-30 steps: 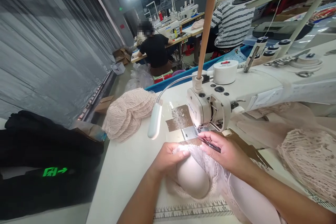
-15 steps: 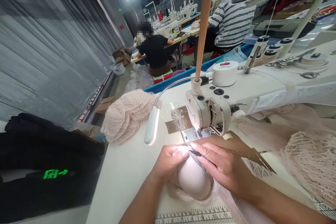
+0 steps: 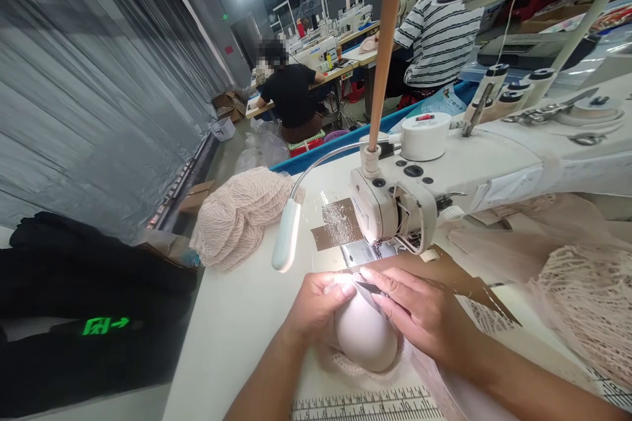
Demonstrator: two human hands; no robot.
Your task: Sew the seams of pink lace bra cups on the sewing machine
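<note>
A smooth pale pink moulded bra cup (image 3: 366, 335) lies dome up on the sewing table, with lace showing around its lower edge. My left hand (image 3: 316, 302) pinches the cup's upper left edge, thumb on top. From the right, my right hand (image 3: 419, 306) is closed at the cup's top edge, fingertips close to the left thumb. A dark pointed blade, which looks like thread snips (image 3: 369, 288), pokes out between its fingers; the handle is hidden. Just beyond both hands are the needle area and metal plate (image 3: 359, 254) of the sewing machine (image 3: 390, 204).
Stacked lace cups (image 3: 237, 217) lie at the table's left. A lamp (image 3: 286, 237) on a bendy neck hangs beside the machine head. Sheer fabric and lace (image 3: 587, 296) are heaped at right. A ruler strip (image 3: 365, 405) runs along the front. Two people sit at machines behind.
Both hands and the cup stay almost in place. The view has shifted very slightly.
</note>
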